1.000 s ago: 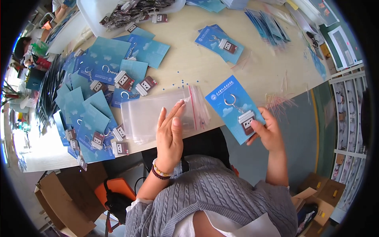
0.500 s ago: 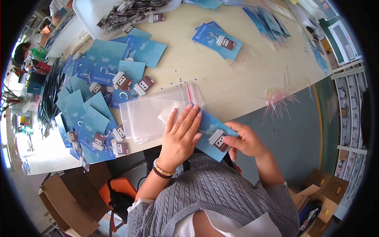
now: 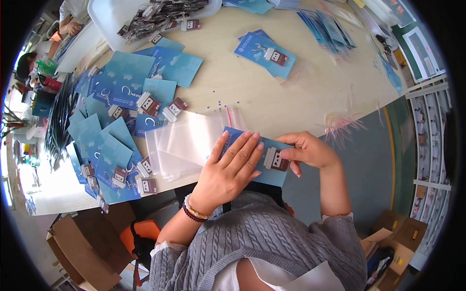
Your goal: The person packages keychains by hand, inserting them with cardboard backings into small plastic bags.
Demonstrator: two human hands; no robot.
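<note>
At the table's near edge is a blue card (image 3: 270, 179) with a keychain (image 3: 275, 159) on its face, a brown-and-white charm. My right hand (image 3: 313, 153) pinches both at the card's right side, thumb on the charm. My left hand (image 3: 230, 169) lies flat over the card's left part, fingers stretched out, hiding much of it and the keychain's chain. Beneath and to the left are clear plastic bags (image 3: 182, 138) with a red seal line at their far right. More blue cards (image 3: 128, 72) with keychains spread over the table's left side.
A white tray (image 3: 108, 30) heaped with keychains stands at the far left. Another carded keychain (image 3: 276, 56) lies farther back, and bagged cards (image 3: 327, 29) at the back right. Thin clear-and-red strips (image 3: 340, 123) hang at the right edge. Cardboard boxes (image 3: 80, 252) stand below.
The card has turned from a slant to nearly level, its right end rising. My left hand has shifted right across it; my right hand has moved a little up and right, still pinching.
</note>
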